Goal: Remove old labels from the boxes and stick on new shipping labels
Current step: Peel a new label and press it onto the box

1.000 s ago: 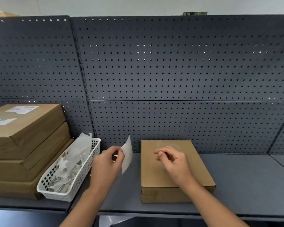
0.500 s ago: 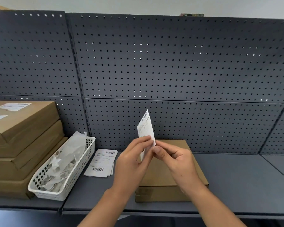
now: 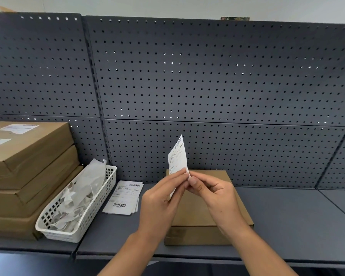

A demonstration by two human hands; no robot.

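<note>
A dark grey metal shelf [image 3: 297,226] runs the width of the view, backed by a dark grey perforated metal panel [image 3: 207,76] with a pale wall [image 3: 167,6] above it. A flat brown cardboard box [image 3: 223,220] lies in the middle of the shelf, its top bare where it shows.

Above the near-left part of this box, both hands hold a white printed shipping label [image 3: 177,154] upright and slightly tilted, clear of the box. The left hand [image 3: 159,204] pinches the label's lower edge between thumb and fingers. The right hand [image 3: 215,196] pinches the bottom corner between thumb and forefinger, its other fingers curled in.

Just left of the box lies a small pile of white printed labels [image 3: 124,198], flat on the shelf. Further left stands a white plastic lattice basket [image 3: 58,235] filled with crumpled white paper scraps [image 3: 82,194]. Beyond the basket, far left of the box, is a stack of three brown cardboard boxes [image 3: 28,176]; the top one carries two white stickers [image 3: 18,128].

The hands cover much of the box's top and the label's lower part. The print on every label is too small to read. The stack is cut off by the left edge. A small dark object [image 3: 235,18] on top of the panel cannot be made out.
</note>
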